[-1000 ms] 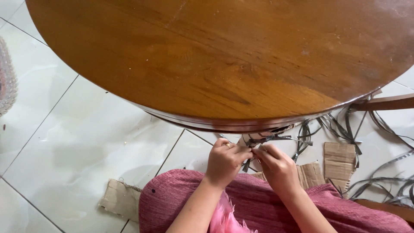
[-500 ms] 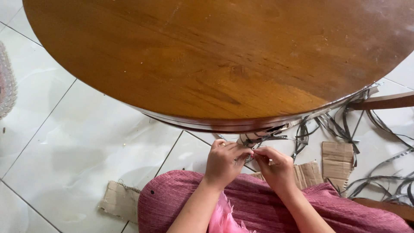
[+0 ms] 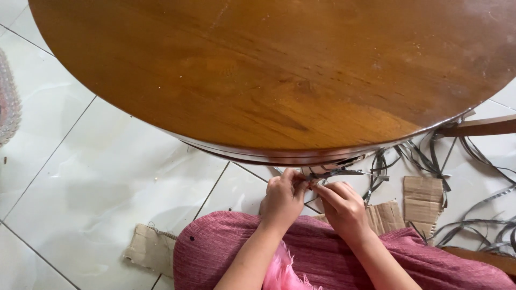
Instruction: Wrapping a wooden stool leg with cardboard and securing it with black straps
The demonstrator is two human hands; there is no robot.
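Both hands meet just below the near edge of a round, glossy brown wooden table (image 3: 279,80), over a lap covered in dusty-pink woven cloth (image 3: 322,258). The left hand (image 3: 282,200) is curled, its thumb and forefinger pinched together on the near end of a thin, flat grey strip (image 3: 344,173) that runs out to the right, just under the table's rim. The right hand (image 3: 344,208) lies beside it, knuckles up, its fingertips (image 3: 317,189) pressed to the same strip where the two hands touch. So the strip's end sits right between the two sets of fingertips, gripped from both sides, and the free length leads away from the fingers toward the table's underside, where it joins other strips; how it is fixed there is hidden by the rim. More loose grey strips (image 3: 473,225) lie tangled on the white tiled floor (image 3: 107,177) to the right, well apart from the hands. Flat pieces of brown cardboard (image 3: 423,197) rest on the tiles near the right hand, and another piece (image 3: 150,248) lies beside the cloth on the left. A wooden bar (image 3: 478,127) juts out from under the table at the right.
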